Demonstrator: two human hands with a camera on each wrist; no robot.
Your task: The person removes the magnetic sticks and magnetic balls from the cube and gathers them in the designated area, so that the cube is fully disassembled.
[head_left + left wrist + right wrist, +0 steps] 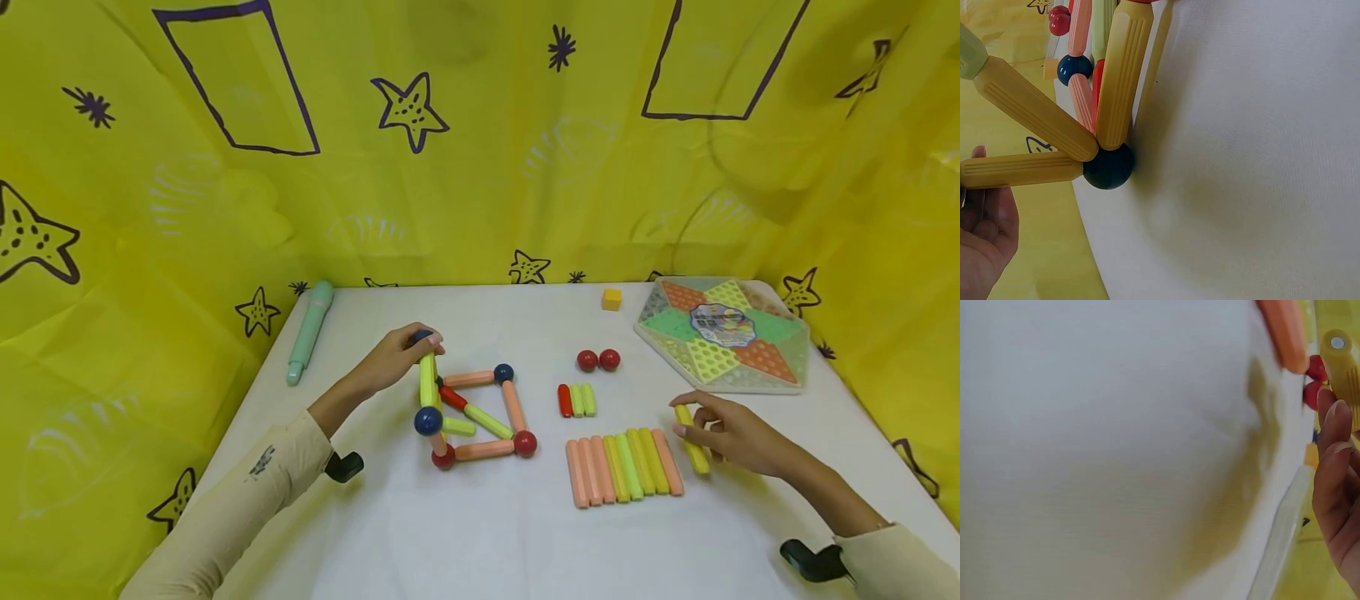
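A frame of magnetic sticks and balls stands left of the table's middle, with salmon sticks [484, 451] along its base. My left hand [397, 354] grips the blue ball [422, 337] at its top corner. From the left wrist view, that hand's fingers [999, 215] lie by the end of a yellow stick [1022, 170], which meets a lower blue ball [1109, 167]. On the right, my right hand [738, 432] pinches a yellow stick [692, 440] above the table. A round metal dot shows on that stick's end [1337, 342] in the right wrist view.
Beside the right hand lies a row of salmon, yellow and green sticks [626, 467]. Behind it are a short red stick [565, 401], two short green sticks [582, 400] and two red balls [597, 360]. Farther back sit a yellow cube [611, 300], a game board [723, 333] and a green tube [309, 333].
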